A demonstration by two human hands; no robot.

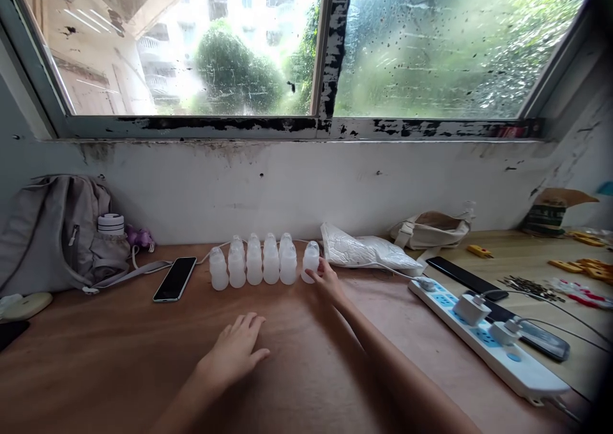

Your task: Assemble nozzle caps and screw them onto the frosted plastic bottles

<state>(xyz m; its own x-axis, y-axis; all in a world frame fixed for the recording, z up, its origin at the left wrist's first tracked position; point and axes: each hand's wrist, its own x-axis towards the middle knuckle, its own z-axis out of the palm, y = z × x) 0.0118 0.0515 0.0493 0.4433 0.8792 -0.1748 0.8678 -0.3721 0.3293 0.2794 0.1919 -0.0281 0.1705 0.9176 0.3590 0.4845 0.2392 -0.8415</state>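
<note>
Several small frosted white bottles with clear caps stand upright in close rows on the brown table [143, 344]; one front bottle [254, 265] is near the middle of the group. Apart from them, at the right end, stands a single bottle [311, 255]. My right hand [328, 279] reaches to this single bottle, with thumb and fingers around its lower right side. My left hand [238, 344] hovers low over or rests on the table in front of the bottles, fingers spread and holding nothing.
A phone [175, 279] and a grey backpack [57, 230] lie to the left. Behind my right hand is a white plastic package [364, 249], with a beige bag [431, 230] beyond. A power strip [483, 338] with plugged chargers and cables runs along the right.
</note>
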